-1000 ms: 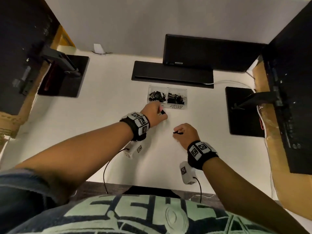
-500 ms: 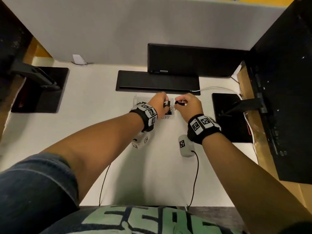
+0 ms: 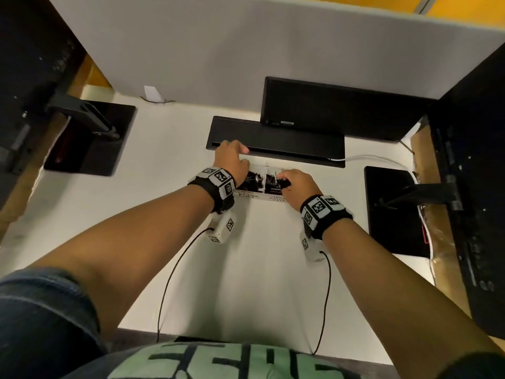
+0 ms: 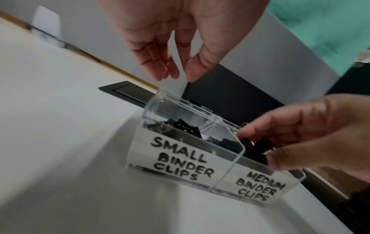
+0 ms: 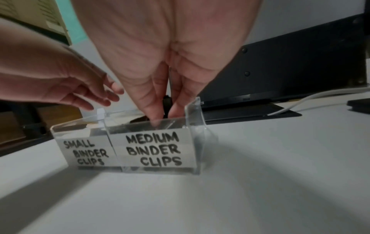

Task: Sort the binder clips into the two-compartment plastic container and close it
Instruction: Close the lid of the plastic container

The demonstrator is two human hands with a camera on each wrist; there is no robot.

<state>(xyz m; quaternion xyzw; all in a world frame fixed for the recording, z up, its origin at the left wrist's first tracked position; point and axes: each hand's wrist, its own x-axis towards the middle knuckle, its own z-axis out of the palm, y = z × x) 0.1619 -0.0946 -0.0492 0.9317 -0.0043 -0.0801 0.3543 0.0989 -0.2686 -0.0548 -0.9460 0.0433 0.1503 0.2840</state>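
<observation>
A clear two-compartment container (image 3: 247,196) stands on the white desk, labelled SMALL BINDER CLIPS (image 4: 180,158) and MEDIUM BINDER CLIPS (image 5: 154,150). Black clips (image 4: 186,126) fill the small side. My left hand (image 4: 178,76) hovers with straight, empty fingers just above the container's raised clear back edge (image 4: 176,102); in the head view the left hand (image 3: 240,157) reaches past the box. My right hand (image 5: 163,114) pinches a black binder clip (image 5: 167,101) between thumb and fingers, low inside the medium compartment. The head view shows the right hand (image 3: 284,181) over the right half.
A flat black tray (image 3: 273,140) and a black monitor foot (image 3: 341,110) lie right behind the container. Black stand bases sit at left (image 3: 90,138) and right (image 3: 393,209). A white cable (image 3: 369,158) runs back right. A grey partition closes the rear.
Both hands moved from the near desk to the container. The left hand released its small clip and went on to the back edge. The right hand lowered its clip into the medium side.
</observation>
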